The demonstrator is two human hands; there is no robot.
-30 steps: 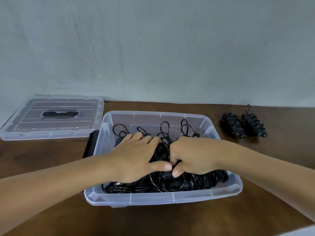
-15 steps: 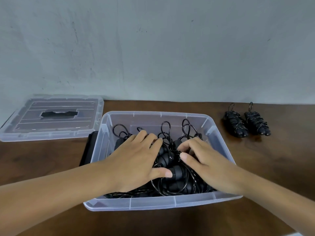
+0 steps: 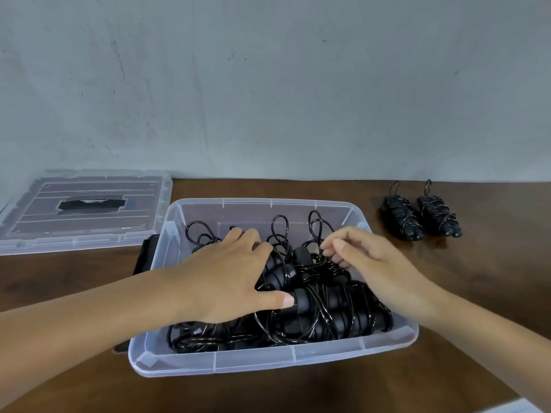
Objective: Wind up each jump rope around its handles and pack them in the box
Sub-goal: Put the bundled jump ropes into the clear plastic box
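Both my hands over the wound jump ropes in the clear plastic box point(image 3: 298, 357).

My left hand point(image 3: 229, 281) lies flat, fingers straight, on the glossy black coiled jump ropes point(image 3: 328, 314) in the box on the dark wood counter point(image 3: 447, 293). My right hand point(image 3: 378, 263) hovers with fingers loosely curled, holding nothing. Two wound bundles point(image 3: 422, 214) lie on the counter to the right; the ribbed translucent lid point(image 3: 83, 210) lies left.

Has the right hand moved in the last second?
Yes. The right hand has let go of the bundled ropes, opened, and shifted right and toward the box's far wall, away from the left hand, which stays on the pile.
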